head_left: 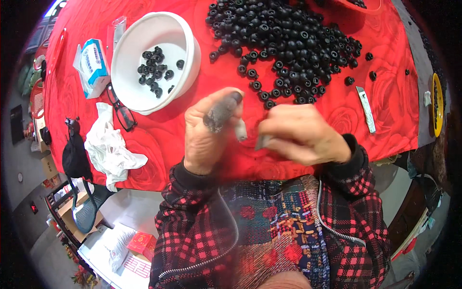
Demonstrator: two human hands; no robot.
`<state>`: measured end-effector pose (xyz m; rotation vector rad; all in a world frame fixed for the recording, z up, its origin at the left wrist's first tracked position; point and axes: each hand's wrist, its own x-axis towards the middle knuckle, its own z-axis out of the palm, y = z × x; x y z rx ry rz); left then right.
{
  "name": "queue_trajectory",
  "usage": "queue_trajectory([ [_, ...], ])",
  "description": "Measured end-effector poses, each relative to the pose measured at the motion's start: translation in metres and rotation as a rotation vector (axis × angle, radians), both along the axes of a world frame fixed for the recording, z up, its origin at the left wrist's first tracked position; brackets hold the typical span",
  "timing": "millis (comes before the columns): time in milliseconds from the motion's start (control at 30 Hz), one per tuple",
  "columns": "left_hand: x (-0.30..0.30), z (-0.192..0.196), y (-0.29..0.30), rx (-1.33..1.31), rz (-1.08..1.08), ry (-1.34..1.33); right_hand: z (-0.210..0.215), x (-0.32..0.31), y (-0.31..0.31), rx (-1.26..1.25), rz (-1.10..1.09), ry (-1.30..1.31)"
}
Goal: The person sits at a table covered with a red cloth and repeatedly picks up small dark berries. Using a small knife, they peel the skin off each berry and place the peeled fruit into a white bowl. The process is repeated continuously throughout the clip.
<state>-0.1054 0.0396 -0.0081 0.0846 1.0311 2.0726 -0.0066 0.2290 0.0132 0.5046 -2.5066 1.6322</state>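
My left hand [208,132] is raised over the red tablecloth, its fingers curled in. A worn grey-black cover wraps its thumb, and a pale cover shows on a fingertip. Something dark sits at the thumb's tip; whether it is a held piece is unclear. Just to the right, my right hand [305,135] is closed with fingers bent together, partly smeared by motion, a greyish cover at its fingertips. What it pinches, if anything, is hidden. Beyond both hands spreads a heap of small round black pieces with holes [284,48]. Several similar black pieces [155,70] lie in a white plastic basin [191,72].
Left of the basin stand a blue-and-white tissue box [95,67] and black-framed glasses [126,118]. A crumpled white cloth [113,147] and a black bundle [76,151] lie nearer. At right are a thin silvery strip [366,110] and a yellow-rimmed container [437,106].
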Motion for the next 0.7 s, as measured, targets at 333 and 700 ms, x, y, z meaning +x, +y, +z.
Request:
queue_trajectory([
  [333, 0.016, 0.006, 0.002, -0.007, -0.209, -0.027, 0.003, -0.007, -0.003, 0.010, -0.232, 0.299],
  [700, 0.019, 0.011, 0.008, 0.069, -0.243, 0.036, -0.002, -0.005, -0.005, 0.228, -0.279, 0.404],
])
